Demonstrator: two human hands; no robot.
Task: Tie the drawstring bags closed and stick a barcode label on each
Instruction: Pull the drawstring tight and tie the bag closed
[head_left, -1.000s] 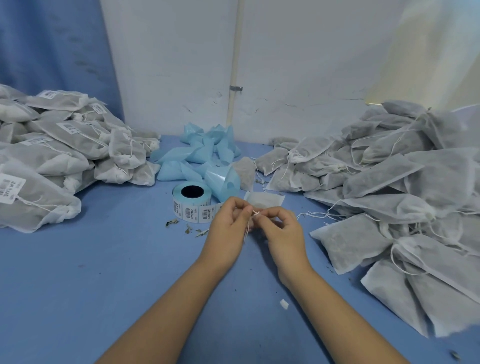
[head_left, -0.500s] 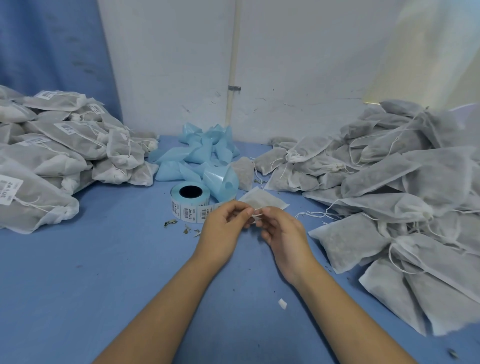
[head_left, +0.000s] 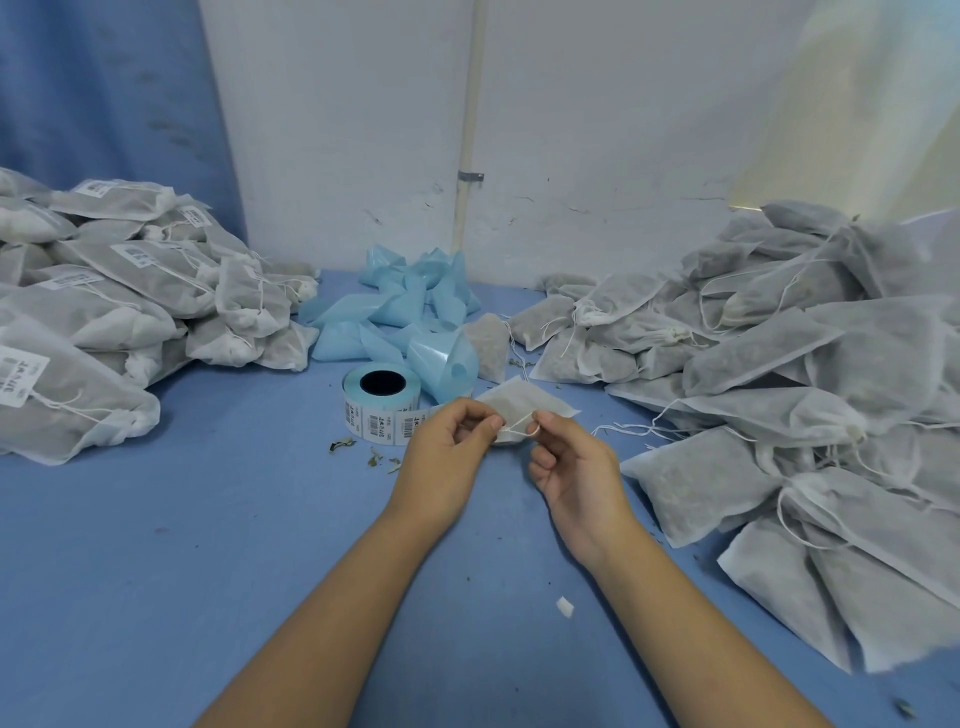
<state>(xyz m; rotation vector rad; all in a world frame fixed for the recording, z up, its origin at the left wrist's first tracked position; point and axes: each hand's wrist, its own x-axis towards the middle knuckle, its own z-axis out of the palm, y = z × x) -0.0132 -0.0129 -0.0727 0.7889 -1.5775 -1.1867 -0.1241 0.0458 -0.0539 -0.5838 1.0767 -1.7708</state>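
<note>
Just right of the label roll (head_left: 382, 402), my left hand (head_left: 449, 457) and right hand (head_left: 574, 467) meet above the table (head_left: 208, 571), forearms angled inward. My left thumb and forefinger pinch the gathered neck of a drawstring bag (head_left: 524, 405). My right thumb and forefinger pinch its string (head_left: 517, 427), the other fingers loosely curled. Labelled bags (head_left: 130, 291) are piled left of the roll, unlabelled bags (head_left: 779, 364) well to its right.

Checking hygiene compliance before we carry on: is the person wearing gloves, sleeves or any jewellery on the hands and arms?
No. The left hand and right hand are bare: no gloves, rings or wristbands show. The left forearm and right forearm are bare too, no sleeve in view.
</note>
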